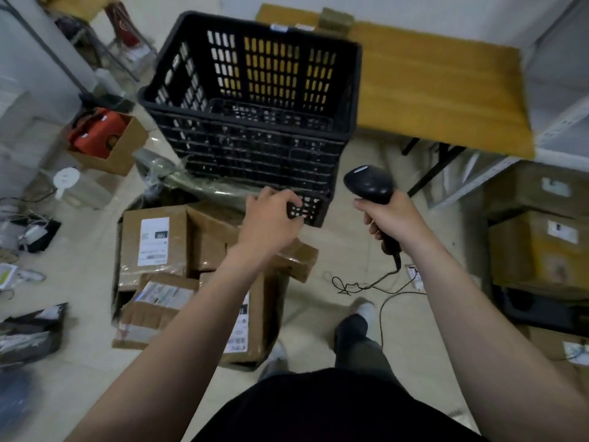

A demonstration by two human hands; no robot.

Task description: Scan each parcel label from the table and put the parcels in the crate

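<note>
My left hand (271, 215) curled round the crate's (255, 138) near bottom corner. My right hand (389, 218) gripped the scanner (368, 181), nose pointing away. Parcels (153, 247) lay on the floor just under my left wrist, nearer that hand.

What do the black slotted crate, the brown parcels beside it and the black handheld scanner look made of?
Black slotted crate: moulded plastic, matte, judging by its uniform slots. Brown parcels: likely cardboard, with creased flaps and paper labels. Black handheld scanner: hard plastic, slightly glossy; its head catches light.
</note>
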